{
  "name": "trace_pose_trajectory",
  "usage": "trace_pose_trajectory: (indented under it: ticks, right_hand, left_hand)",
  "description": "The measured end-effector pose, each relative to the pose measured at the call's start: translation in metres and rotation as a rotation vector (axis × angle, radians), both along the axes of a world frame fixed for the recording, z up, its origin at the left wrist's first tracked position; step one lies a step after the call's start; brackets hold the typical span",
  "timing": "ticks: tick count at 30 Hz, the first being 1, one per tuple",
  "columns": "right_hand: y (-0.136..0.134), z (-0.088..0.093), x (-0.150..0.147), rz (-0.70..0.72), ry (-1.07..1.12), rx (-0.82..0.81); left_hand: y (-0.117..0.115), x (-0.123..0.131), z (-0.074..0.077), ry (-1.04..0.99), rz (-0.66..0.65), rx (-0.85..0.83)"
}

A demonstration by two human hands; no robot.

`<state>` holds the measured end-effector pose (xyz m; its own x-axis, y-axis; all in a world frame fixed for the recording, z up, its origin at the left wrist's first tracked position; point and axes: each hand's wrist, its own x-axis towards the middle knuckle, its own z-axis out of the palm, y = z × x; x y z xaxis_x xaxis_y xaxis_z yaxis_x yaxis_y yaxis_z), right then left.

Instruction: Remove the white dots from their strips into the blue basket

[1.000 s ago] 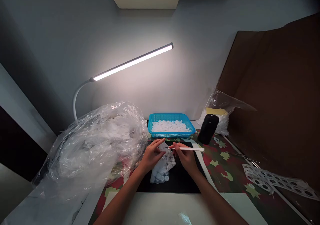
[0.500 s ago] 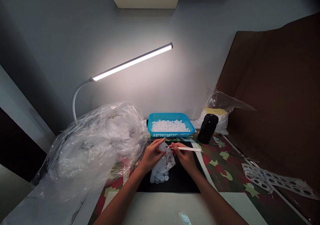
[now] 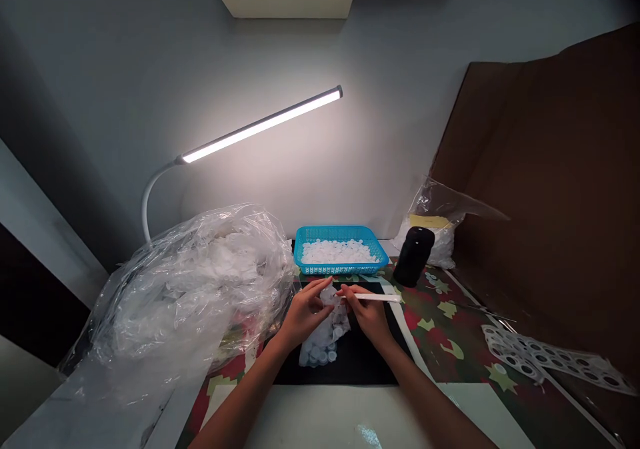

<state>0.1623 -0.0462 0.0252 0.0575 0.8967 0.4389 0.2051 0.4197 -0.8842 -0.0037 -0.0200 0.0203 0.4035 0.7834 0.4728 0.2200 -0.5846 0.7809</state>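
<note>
My left hand grips the top of a clear plastic sheet of small white round caps, which hangs down onto a black mat. My right hand sits just beside it, shut on a thin white stick. The stick's tip points at the sheet near my left fingers. My hands hide the sheet's upper part.
A blue plastic basket of white caps stands beyond my hands. A large clear plastic bag lies at left. Nearby are a black cylinder, a perforated white strip, and a patterned tablecloth. Cardboard stands at right.
The whole view has drifted slightly left. My hands, the white stick and the sheet keep nearly the same arrangement.
</note>
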Motion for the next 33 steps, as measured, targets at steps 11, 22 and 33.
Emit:
trace_pose_trajectory:
  ticks: [11, 22, 33]
  right_hand:
    - [-0.0006, 0.0012, -0.0018, -0.002, 0.026, -0.018]
    - [-0.0013, -0.0016, -0.0042, 0.075, -0.016, -0.034]
    - [-0.001, -0.0027, -0.0032, 0.077, -0.032, -0.04]
  left_hand:
    - [0.0033, -0.0047, -0.0008, -0.015, 0.068, -0.01]
    - [0.0018, -0.0041, 0.0011, 0.005, 0.058, -0.022]
    - [0.0022, -0.0027, -0.0001, 0.011, 0.046, -0.001]
